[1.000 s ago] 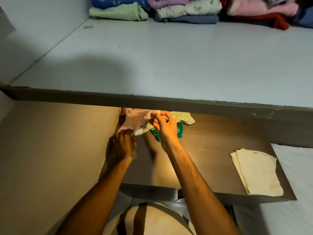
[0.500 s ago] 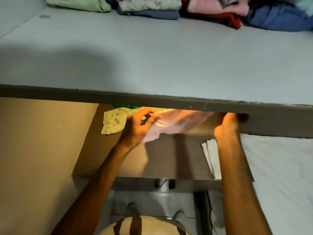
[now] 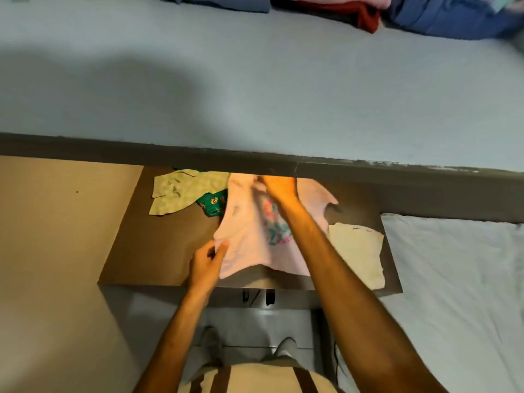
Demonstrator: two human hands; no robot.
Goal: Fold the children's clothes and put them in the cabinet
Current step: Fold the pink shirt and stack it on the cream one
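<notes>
One garment is in work: a pink shirt (image 3: 249, 236) with a floral print lies spread, unfolded, on the brown shelf (image 3: 147, 251). The left hand (image 3: 205, 263) pinches its near hem corner between thumb and fingers; the right hand (image 3: 279, 188) presses closed on the collar end under the ledge. A folded cream piece (image 3: 358, 253) sits just beside it, finished by the look of it. A yellow-green garment (image 3: 177, 194) and a green one (image 3: 214, 204) lie crumpled, probably still to fold. Folded stacks (image 3: 368, 9) fill the upper shelf.
</notes>
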